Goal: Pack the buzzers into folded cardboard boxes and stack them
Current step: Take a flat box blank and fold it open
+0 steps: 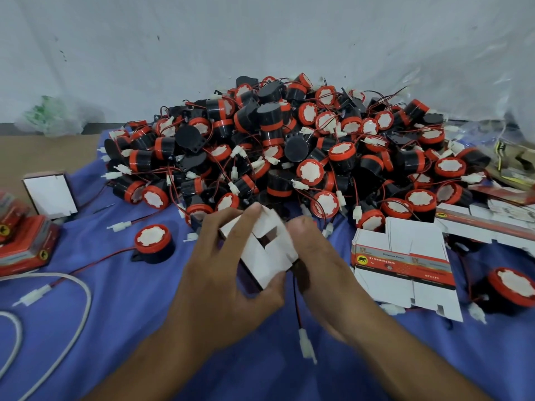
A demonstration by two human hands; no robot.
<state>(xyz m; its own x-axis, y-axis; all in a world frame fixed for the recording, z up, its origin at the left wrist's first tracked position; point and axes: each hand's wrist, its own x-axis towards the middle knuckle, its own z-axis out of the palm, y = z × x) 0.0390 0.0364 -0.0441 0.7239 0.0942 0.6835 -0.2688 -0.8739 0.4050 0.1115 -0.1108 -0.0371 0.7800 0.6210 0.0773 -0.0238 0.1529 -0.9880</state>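
- Left hand point(220, 285): grasps the half-folded white box point(266, 250) at the centre of the view, forefinger over the top edge, thumb under the lower corner.
- Right hand point(321, 273): fingers curl against the box's 3 o'clock side and grip it. It cannot be told whether they also hold a buzzer body.
- Lead point(296, 302): a red-and-black lead hangs from between box and right hand toward 6 o'clock and ends in a white connector point(307, 344).
- Risk, pinched lead: closing the flaps with the lead outside is likely to trap it in the seam. Tuck lead and connector inside first.
- Risk, torn flap: the end flaps stand partly open around a cut-out. Forcing them out of order may crease or tear the tab.
- Risk, snagging: the buzzer pile point(289, 146) lies at 12 o'clock, just beyond the hands. A dangling connector can hook other leads and drag units off the blue cloth point(130, 328).
- Risk, blanks disturbed: the flat box blanks point(405, 264) lie at 3 o'clock near the right hand. A sweep of the wrist may scatter them.
- Risk, unstable stack: the packed red boxes point(26, 241) sit at 9 o'clock. A box closed with bulging flaps is likely to sit unevenly there.
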